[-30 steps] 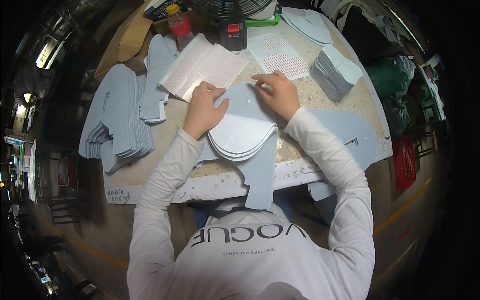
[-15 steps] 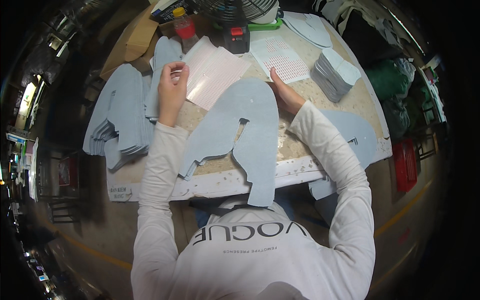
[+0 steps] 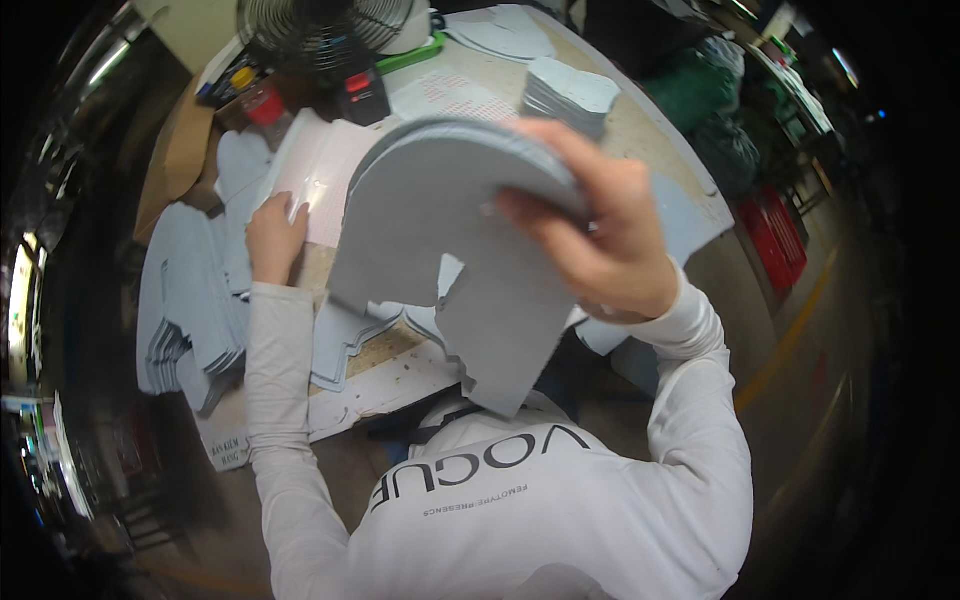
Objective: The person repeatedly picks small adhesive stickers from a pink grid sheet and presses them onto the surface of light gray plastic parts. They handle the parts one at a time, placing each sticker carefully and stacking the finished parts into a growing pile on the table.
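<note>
Gripped at its rounded top edge, a thin stack of grey shaped panels (image 3: pixel 430 210) hangs tilted above the table's near side. My right hand (image 3: pixel 610 230) is closed on it, thumb on the near face and fingers over the edge. The panels have a notched lower edge with a slot. More light-grey panels (image 3: pixel 335 345) show beneath, on the table. To the left, my left hand (image 3: pixel 277 240) has its fingers closed at the near left edge of a pale pink, fine-gridded sheet (image 3: pixel 325 165), which curves up at its far end. The raised panels hide the sheet's right side.
Stacked grey panels (image 3: pixel 190 290) lie at the left. Farther back are a cardboard box (image 3: pixel 185 150), a red bottle with a yellow cap (image 3: pixel 262 100), a fan (image 3: pixel 320 30) and a red-marked sheet (image 3: pixel 450 97). Another panel stack (image 3: pixel 565 95) stands at the back right.
My right hand has taken hold of the grey panels and lifted and tilted them toward me. My left hand has come down to the sheet's near edge. The view has swung, shifting the table left.
</note>
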Action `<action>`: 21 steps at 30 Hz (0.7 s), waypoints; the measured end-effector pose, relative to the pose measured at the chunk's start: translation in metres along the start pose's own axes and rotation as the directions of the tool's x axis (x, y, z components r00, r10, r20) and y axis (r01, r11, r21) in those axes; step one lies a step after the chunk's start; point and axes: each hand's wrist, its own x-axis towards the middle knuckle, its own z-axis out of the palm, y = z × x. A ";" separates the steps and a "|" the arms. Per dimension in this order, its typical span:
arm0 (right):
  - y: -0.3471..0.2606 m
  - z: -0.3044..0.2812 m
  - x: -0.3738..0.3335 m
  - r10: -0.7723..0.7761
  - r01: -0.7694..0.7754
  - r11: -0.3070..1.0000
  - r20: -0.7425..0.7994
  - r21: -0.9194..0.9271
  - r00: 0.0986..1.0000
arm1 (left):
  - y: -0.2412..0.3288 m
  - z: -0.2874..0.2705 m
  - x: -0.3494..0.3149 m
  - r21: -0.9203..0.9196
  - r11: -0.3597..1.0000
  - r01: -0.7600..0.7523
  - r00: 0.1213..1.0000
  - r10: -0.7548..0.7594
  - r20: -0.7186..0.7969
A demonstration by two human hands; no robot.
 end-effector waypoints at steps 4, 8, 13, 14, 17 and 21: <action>0.005 -0.072 -0.037 0.356 -0.284 0.919 -0.268 0.273 0.895 | 0.000 0.006 0.000 0.021 1.000 -0.011 0.997 0.009 0.072; 0.093 -0.152 -0.088 0.599 -0.549 0.800 -0.369 0.243 0.710 | -0.004 0.013 0.000 -0.044 0.999 0.008 0.999 -0.006 0.043; 0.196 -0.179 -0.168 0.802 -0.796 0.556 -0.404 0.238 0.439 | -0.002 0.007 0.009 -0.268 0.964 0.010 0.999 -0.023 -0.048; 0.201 -0.180 -0.171 0.755 -0.806 0.584 -0.431 0.097 0.495 | 0.000 0.002 0.011 -0.330 0.944 0.011 0.995 -0.044 -0.094; 0.183 -0.174 -0.154 0.602 -0.809 0.377 -0.545 -0.450 0.584 | 0.010 -0.021 0.013 -0.556 0.831 0.015 0.981 -0.119 -0.150; 0.128 -0.135 -0.076 0.079 -0.471 0.156 -0.464 -0.868 0.882 | 0.035 -0.043 0.004 -0.849 0.527 0.038 0.988 -0.147 -0.047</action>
